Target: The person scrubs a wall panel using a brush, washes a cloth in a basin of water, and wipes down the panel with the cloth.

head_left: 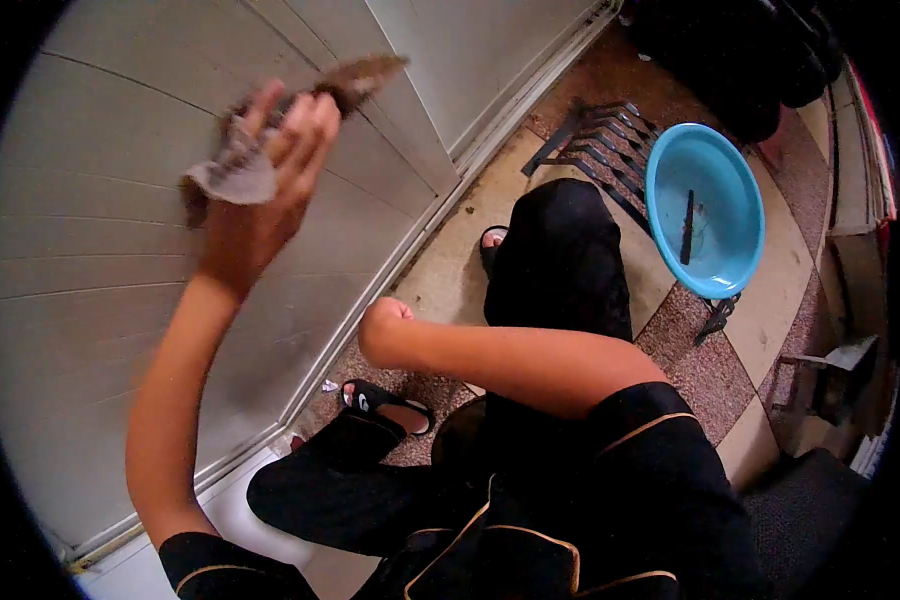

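Observation:
A brownish-grey cloth [232, 184] is bunched under and around my left hand [280, 165], which presses it against the pale panelled door [100, 200]. The hand is blurred, with its fingers bent over the cloth. One end of the cloth sticks out past the fingertips toward the upper right. My right hand [383, 328] is curled into a fist in front of my body, close to the door's lower edge. Nothing shows in that fist, though its inner side is partly turned away.
To the right, a light-blue basin [755, 215] holds a dark thin strip [687, 228]. Beside it lies a black slatted rack [605, 150] on the tiled floor [770, 310]. Black bags [710, 50] stand at the upper right. My bent knees and sandalled feet occupy the middle.

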The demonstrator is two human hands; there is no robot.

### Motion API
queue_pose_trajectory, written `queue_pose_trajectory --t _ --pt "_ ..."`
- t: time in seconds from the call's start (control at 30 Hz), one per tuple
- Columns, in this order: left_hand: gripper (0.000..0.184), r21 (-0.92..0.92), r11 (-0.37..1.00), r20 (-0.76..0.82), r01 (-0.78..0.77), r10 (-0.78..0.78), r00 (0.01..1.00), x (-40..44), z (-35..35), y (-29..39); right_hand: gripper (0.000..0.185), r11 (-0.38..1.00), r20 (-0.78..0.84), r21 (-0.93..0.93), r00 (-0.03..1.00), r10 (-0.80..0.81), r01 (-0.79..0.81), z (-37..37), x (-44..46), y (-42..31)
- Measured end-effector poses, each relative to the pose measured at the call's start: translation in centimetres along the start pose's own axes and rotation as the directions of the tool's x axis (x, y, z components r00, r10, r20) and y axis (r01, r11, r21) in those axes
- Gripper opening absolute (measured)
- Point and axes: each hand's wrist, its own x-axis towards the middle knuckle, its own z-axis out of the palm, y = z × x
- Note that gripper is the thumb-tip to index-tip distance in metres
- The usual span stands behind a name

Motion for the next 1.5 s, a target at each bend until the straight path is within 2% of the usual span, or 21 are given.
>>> queue_pose_trajectory --t 0.07,0.13,0.2,0.27,0.4,0.47,0.6,0.67,0.7,0.77,0.87,0.93,1.07,1.13,1.2,1.23,1.27,1.3,1.37,1.47,1.5 --pt "0.044 -0.112 0.990 0.003 -0.090 0.091 0.996 -0.5 1.8 1.4 0.014 0.999 -0.019 -0.024 0.999 -0.037 0.037 0.2 0.7 -0.2" --pt "0.042 -0.132 0.983 -0.015 -0.125 0.124 0.992 -0.3 2.1 0.9 0.013 0.998 -0.060 -0.004 0.996 -0.063 0.063 -0.3 -1.2 0.4" --pt "0.041 -0.218 0.971 -0.023 -0.095 0.092 0.995 0.2 1.0 -0.1 0.011 0.995 -0.089 0.021 0.991 -0.097 0.099 -0.8 -1.9 0.6" --pt "0.041 -0.198 0.979 -0.039 -0.050 0.043 0.998 0.7 -0.7 -1.9 0.011 0.997 0.032 0.030 0.997 -0.066 0.065 -1.1 -1.2 0.8" --pt "0.041 -0.096 0.994 -0.037 0.053 -0.056 0.998 1.8 -4.2 -4.3 0.016 0.998 -0.009 0.056 1.000 0.029 -0.029 0.1 0.7 0.3" --pt "0.041 -0.142 0.988 -0.047 0.054 -0.061 0.997 1.4 -3.2 -3.9 0.015 1.000 0.038 -0.016 0.999 0.023 -0.022 0.1 0.7 -0.1" --pt "0.041 -0.073 0.997 -0.067 -0.022 0.017 0.998 1.4 -1.5 -2.4 0.016 0.999 0.034 0.015 0.998 -0.046 0.046 -0.5 -1.6 -0.1" --pt "0.039 -0.124 0.983 -0.031 -0.138 0.135 0.990 0.9 0.4 -1.1 0.018 0.996 0.038 0.006 0.995 -0.088 0.088 -0.6 -1.8 -0.1" --pt "0.039 -0.122 0.982 -0.031 -0.141 0.139 0.990 0.6 0.7 -1.0 0.018 0.996 0.034 0.007 0.995 -0.089 0.089 -0.6 -2.0 0.2" --pt "0.038 -0.190 0.966 -0.033 -0.172 0.169 0.985 0.7 0.7 -1.2 0.019 0.992 -0.102 0.090 0.991 -0.082 0.091 -0.7 -2.6 1.3" --pt "0.040 -0.194 0.964 -0.001 -0.183 0.186 0.982 0.4 -0.7 -2.8 0.019 0.999 -0.091 0.028 0.995 -0.027 0.029 -0.6 -2.2 2.1" --pt "0.044 -0.171 0.978 -0.018 -0.120 0.118 0.993 -0.2 -2.2 -4.3 0.018 0.999 -0.107 0.040 0.994 -0.016 0.021 -0.7 -2.5 2.7" --pt "0.053 0.028 1.000 0.095 0.013 -0.016 0.995 -2.4 -6.5 -7.7 0.016 0.998 -0.146 0.062 0.989 -0.024 0.034 0.1 -2.2 3.2" --pt "0.056 0.094 0.993 0.143 0.069 -0.082 0.986 -5.1 -7.5 -9.8 0.016 1.000 -0.086 -0.024 0.996 -0.022 0.020 0.8 -0.9 2.9" --pt "0.057 0.125 0.984 0.036 0.127 -0.132 0.991 -8.8 -7.7 -12.4 0.020 0.994 -0.314 0.037 0.946 -0.082 0.098 2.2 0.1 3.2" --pt "0.054 0.135 0.983 0.037 0.123 -0.129 0.991 -10.1 -8.1 -12.8 0.020 0.993 -0.307 0.022 0.946 -0.107 0.119 2.8 -0.3 3.3" --pt "0.051 0.145 0.982 0.039 0.119 -0.125 0.991 -11.4 -8.5 -13.3 0.019 0.985 -0.408 -0.018 0.898 -0.163 0.171 3.2 -1.1 4.0" --pt "0.049 0.127 0.980 -0.045 0.153 -0.148 0.988 -12.1 -9.0 -13.0 0.021 0.974 -0.503 -0.064 0.836 -0.221 0.219 3.3 -1.7 4.4" --pt "0.046 0.115 0.975 -0.112 0.189 -0.176 0.978 -14.0 -9.5 -12.9 0.020 0.973 -0.473 -0.115 0.850 -0.230 0.199 3.3 -1.8 4.2" --pt "0.045 0.216 0.921 0.022 0.325 -0.337 0.941 -16.9 -9.1 -12.6 0.022 0.977 -0.395 -0.167 0.900 -0.186 0.129 3.6 -1.8 4.0" --pt "0.045 0.183 0.933 -0.058 0.311 -0.305 0.950 -17.7 -8.0 -12.1 0.028 0.980 -0.349 -0.181 0.926 -0.144 0.084 3.7 -1.8 3.8"
